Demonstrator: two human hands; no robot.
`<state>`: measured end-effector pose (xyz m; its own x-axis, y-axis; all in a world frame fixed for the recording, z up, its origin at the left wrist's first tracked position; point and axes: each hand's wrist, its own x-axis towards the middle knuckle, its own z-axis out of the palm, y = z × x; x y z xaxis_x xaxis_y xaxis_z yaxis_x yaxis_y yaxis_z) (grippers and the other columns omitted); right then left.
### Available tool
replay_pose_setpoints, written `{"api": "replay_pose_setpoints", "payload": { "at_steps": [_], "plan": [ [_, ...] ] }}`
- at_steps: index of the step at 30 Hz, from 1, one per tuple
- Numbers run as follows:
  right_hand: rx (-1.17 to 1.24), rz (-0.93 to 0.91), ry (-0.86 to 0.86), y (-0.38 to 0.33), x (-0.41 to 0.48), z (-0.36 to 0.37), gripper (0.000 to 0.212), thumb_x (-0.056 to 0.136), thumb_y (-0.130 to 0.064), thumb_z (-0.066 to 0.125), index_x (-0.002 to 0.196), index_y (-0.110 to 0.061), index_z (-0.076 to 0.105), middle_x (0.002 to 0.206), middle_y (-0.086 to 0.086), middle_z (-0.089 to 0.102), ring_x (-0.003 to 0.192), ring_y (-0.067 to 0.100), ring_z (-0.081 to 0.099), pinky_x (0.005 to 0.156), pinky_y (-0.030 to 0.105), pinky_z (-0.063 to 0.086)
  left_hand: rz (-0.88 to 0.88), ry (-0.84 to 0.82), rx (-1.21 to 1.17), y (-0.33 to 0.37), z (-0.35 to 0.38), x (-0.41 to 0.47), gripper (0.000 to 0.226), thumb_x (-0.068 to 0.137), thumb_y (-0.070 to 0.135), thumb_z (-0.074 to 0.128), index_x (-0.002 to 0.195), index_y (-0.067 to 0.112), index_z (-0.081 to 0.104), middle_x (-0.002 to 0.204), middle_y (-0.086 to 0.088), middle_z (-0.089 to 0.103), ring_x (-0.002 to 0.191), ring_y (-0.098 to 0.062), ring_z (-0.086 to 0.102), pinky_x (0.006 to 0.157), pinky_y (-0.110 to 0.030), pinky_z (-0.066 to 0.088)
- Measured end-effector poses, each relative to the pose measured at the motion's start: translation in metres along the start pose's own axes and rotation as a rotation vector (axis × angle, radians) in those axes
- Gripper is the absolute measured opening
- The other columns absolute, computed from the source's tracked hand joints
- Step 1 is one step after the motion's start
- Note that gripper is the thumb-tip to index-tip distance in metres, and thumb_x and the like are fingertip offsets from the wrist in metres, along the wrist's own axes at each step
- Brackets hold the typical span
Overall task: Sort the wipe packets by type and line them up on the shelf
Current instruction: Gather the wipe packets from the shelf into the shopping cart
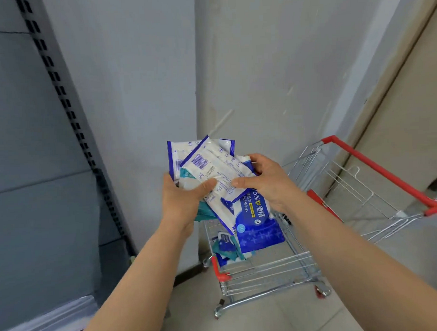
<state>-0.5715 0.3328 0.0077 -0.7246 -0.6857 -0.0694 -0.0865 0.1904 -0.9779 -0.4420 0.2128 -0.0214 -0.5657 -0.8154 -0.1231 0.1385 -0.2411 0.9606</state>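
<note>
While both thumbs press on the topmost packet, the left hand [181,203] and right hand [270,185] grip a fanned stack of wipe packets [212,165] between curled fingers, directly above further packets [226,246] in the wire cart [265,270].

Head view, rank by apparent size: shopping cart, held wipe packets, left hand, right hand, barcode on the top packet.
1. shopping cart
2. wipe packets, held as one bundle
3. left hand and right hand: look alike, no ranking
4. barcode
</note>
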Motion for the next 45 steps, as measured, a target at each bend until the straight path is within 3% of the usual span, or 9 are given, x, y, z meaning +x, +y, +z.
{"api": "replay_pose_setpoints", "payload": {
  "at_steps": [4,7,11,15,19,25,29,38,45],
  "plan": [
    [-0.006,0.084,0.016,0.054,0.036,-0.043,0.053,0.07,-0.012,0.083,0.113,-0.021,0.054,0.105,-0.001,0.07,0.082,0.016,0.072,0.066,0.034,0.06,-0.1,0.015,0.022,-0.054,0.047,0.028,0.052,0.067,0.013,0.086,0.098,0.027,0.047,0.103,0.0,0.069,0.085,-0.021,0.073,0.071,-0.051,0.059],
    [0.008,0.158,0.034,0.095,0.068,-0.061,0.054,0.07,-0.013,0.084,0.114,-0.024,0.053,0.104,-0.004,0.069,0.082,0.017,0.072,0.069,0.036,0.061,-0.161,0.005,0.028,-0.091,0.071,0.055,0.055,0.067,0.01,0.086,0.106,0.02,0.048,0.105,-0.003,0.069,0.083,-0.022,0.073,0.068,-0.049,0.06],
    [0.027,0.252,0.034,0.147,0.119,-0.078,0.054,0.07,-0.014,0.084,0.112,-0.026,0.052,0.106,-0.002,0.068,0.087,0.021,0.072,0.075,0.045,0.06,-0.239,0.013,0.07,-0.139,0.096,0.102,0.06,0.067,0.012,0.086,0.111,0.015,0.046,0.106,-0.004,0.068,0.084,-0.021,0.073,0.064,-0.043,0.061],
    [0.008,0.339,0.023,0.207,0.168,-0.086,0.054,0.071,-0.018,0.083,0.116,-0.024,0.053,0.106,-0.003,0.069,0.086,0.018,0.072,0.072,0.041,0.061,-0.358,0.032,0.125,-0.196,0.111,0.153,0.064,0.067,0.014,0.086,0.116,0.014,0.045,0.106,-0.004,0.068,0.08,-0.018,0.073,0.059,-0.036,0.06],
    [0.043,0.476,0.001,0.282,0.204,-0.089,0.046,0.071,-0.009,0.082,0.106,-0.023,0.056,0.105,0.002,0.07,0.085,0.02,0.071,0.071,0.038,0.06,-0.439,0.037,0.194,-0.263,0.118,0.187,0.069,0.068,0.012,0.085,0.123,0.014,0.043,0.107,-0.004,0.066,0.084,-0.017,0.069,0.048,-0.022,0.054],
    [0.01,0.628,-0.083,0.393,0.248,-0.084,0.058,0.067,-0.01,0.085,0.115,-0.017,0.055,0.108,0.004,0.069,0.089,0.023,0.071,0.079,0.046,0.059,-0.593,0.111,0.22,-0.372,0.109,0.22,0.07,0.062,0.012,0.088,0.118,0.019,0.046,0.109,-0.007,0.068,0.089,-0.023,0.071,0.064,-0.041,0.06],
    [0.01,0.704,-0.156,0.466,0.263,-0.076,0.054,0.068,-0.011,0.085,0.113,-0.018,0.055,0.108,0.005,0.069,0.091,0.025,0.071,0.081,0.05,0.058,-0.701,0.186,0.252,-0.435,0.099,0.232,0.07,0.064,0.011,0.087,0.119,0.015,0.045,0.104,-0.006,0.068,0.077,-0.021,0.073,0.056,-0.036,0.059],
    [-0.067,0.743,-0.255,0.595,0.26,-0.056,0.05,0.07,-0.006,0.08,0.111,-0.018,0.054,0.103,0.004,0.068,0.091,0.02,0.067,0.08,0.036,0.057,-0.809,0.222,0.357,-0.555,0.062,0.232,0.066,0.059,0.009,0.09,0.115,0.013,0.054,0.1,-0.008,0.073,0.087,-0.027,0.072,0.077,-0.052,0.058],
    [-0.312,0.675,-0.299,0.622,0.24,-0.048,0.052,0.063,-0.033,0.078,0.109,-0.03,0.051,0.108,0.002,0.06,0.093,0.018,0.063,0.082,0.041,0.056,-0.809,0.259,0.701,-0.573,0.054,0.222,0.062,0.057,0.031,0.091,0.102,0.021,0.049,0.095,0.001,0.066,0.087,-0.022,0.067,0.082,-0.045,0.056]
  ]
}}
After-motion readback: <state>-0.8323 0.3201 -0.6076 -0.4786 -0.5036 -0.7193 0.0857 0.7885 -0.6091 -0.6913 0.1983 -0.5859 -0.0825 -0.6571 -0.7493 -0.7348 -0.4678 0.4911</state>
